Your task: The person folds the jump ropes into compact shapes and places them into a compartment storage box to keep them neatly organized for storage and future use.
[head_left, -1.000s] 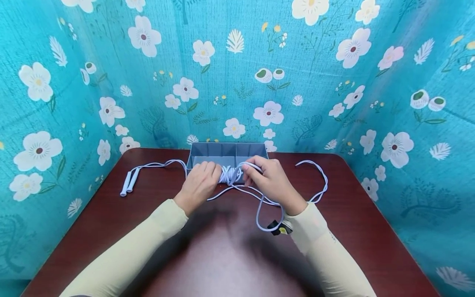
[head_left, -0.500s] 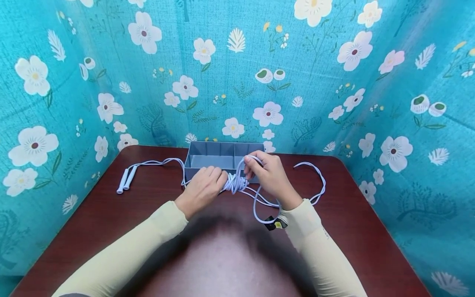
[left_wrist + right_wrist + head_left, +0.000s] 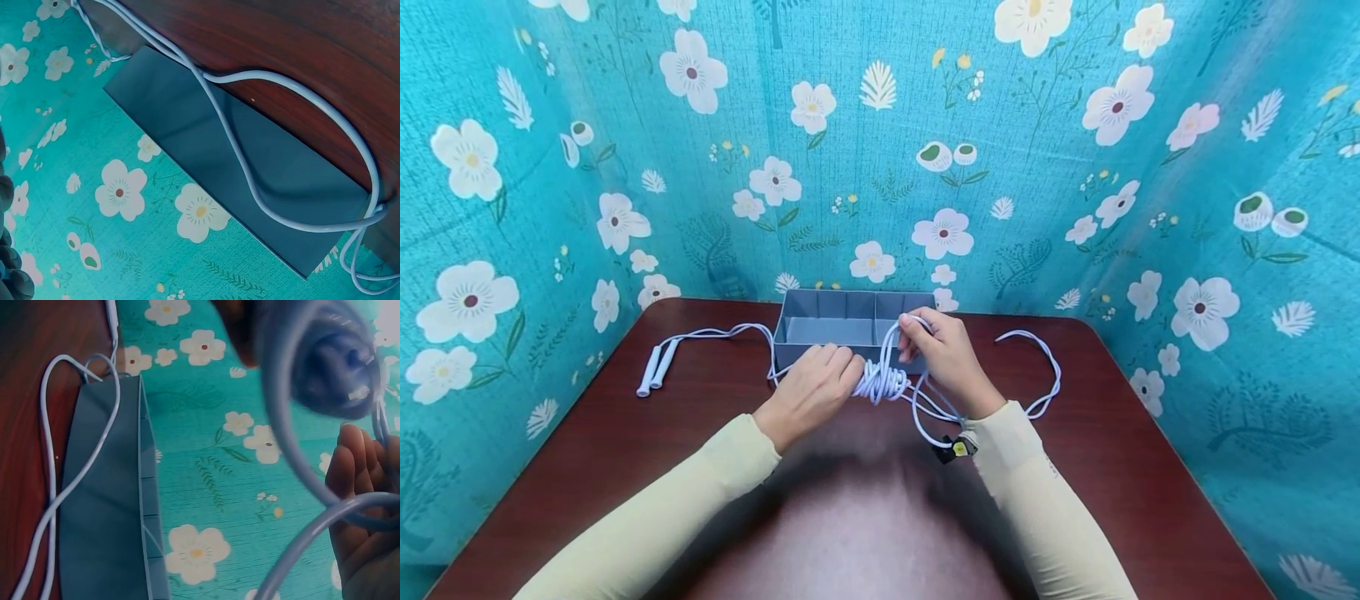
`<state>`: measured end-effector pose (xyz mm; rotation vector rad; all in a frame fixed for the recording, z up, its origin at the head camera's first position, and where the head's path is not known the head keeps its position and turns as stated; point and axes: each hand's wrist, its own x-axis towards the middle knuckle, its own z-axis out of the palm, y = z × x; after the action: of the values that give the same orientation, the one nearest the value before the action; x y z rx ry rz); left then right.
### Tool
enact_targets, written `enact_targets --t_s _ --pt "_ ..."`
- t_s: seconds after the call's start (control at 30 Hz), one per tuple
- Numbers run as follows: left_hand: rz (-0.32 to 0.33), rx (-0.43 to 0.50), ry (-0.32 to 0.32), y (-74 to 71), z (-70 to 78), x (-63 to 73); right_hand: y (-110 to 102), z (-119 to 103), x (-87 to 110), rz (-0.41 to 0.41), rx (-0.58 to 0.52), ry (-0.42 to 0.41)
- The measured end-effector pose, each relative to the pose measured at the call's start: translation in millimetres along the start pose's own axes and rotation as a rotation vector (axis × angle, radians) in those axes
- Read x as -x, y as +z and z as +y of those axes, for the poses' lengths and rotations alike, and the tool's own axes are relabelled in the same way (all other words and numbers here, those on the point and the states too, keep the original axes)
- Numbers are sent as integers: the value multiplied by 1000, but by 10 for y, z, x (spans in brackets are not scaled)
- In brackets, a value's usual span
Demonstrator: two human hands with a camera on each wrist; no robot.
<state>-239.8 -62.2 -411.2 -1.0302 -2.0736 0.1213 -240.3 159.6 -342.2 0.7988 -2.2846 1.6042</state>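
Observation:
A lavender jump rope is wound into a coiled bundle (image 3: 882, 382) in front of the grey box. My left hand (image 3: 817, 385) grips the bundle's left end, its fingers curled over it. To the right, my right hand (image 3: 946, 350) pinches a strand of the rope between thumb and fingers, pulled up from the bundle. A slack loop drops from this hand beside the wrist. In the right wrist view the bundle (image 3: 337, 369) is blurred above the curled right fingers (image 3: 353, 456). The rope's two handles (image 3: 658, 369) lie side by side at the table's left.
Behind the hands stands a grey divided box (image 3: 823, 357) against the floral curtain (image 3: 880, 150). Loose rope strands (image 3: 237, 150) trail in front of the box, and a rope end (image 3: 1054, 367) curves over the dark red table (image 3: 1120, 475) at right.
The left hand and bundle have shifted right and toward me, away from the box. The strand from bundle to right hand now stands taller, and the slack loop by the right wrist is smaller.

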Motion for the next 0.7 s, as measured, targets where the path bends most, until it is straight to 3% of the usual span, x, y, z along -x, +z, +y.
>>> enact_targets --t_s 0.2,0.43,0.57,0.7 --pt "58 19 -33 -7 -24 -1 41 170 -11 10 -58 67" --pt "94 -1 -58 -41 -54 -17 114 629 -41 29 -124 145" --pt "108 -8 -60 -56 -63 -46 146 732 -50 27 -133 173" --pt "109 -12 -74 -62 -70 -57 195 811 -52 20 -66 168"
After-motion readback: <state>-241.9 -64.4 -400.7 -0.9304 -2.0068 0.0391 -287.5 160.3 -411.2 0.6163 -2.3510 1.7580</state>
